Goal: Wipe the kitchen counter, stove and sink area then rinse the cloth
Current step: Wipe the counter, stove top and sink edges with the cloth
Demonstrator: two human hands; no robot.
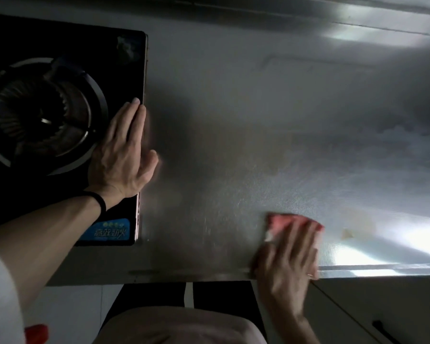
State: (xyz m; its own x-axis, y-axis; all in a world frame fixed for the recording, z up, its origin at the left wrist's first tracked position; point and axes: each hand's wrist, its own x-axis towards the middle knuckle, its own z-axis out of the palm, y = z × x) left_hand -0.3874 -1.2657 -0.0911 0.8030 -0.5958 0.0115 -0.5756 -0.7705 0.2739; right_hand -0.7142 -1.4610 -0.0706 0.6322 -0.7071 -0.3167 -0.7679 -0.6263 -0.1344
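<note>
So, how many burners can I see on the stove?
1. The burner sits on the stove, just left of the left hand. The stove runs off the left edge, so another may be hidden.

Pink cloth (283, 222) lies flat on the counter under the straight fingers of the right hand (287, 259), its far edge and left corner showing past the fingertips, blurred. The counter (233, 120) is dull, finely textured steel, with a yellowish stain (348, 233) just right of that hand. The black glass stove (67, 45) lies beneath the flat left hand (124, 155), which spans its right edge. The round burner (42, 115) sits just left of that hand.
</note>
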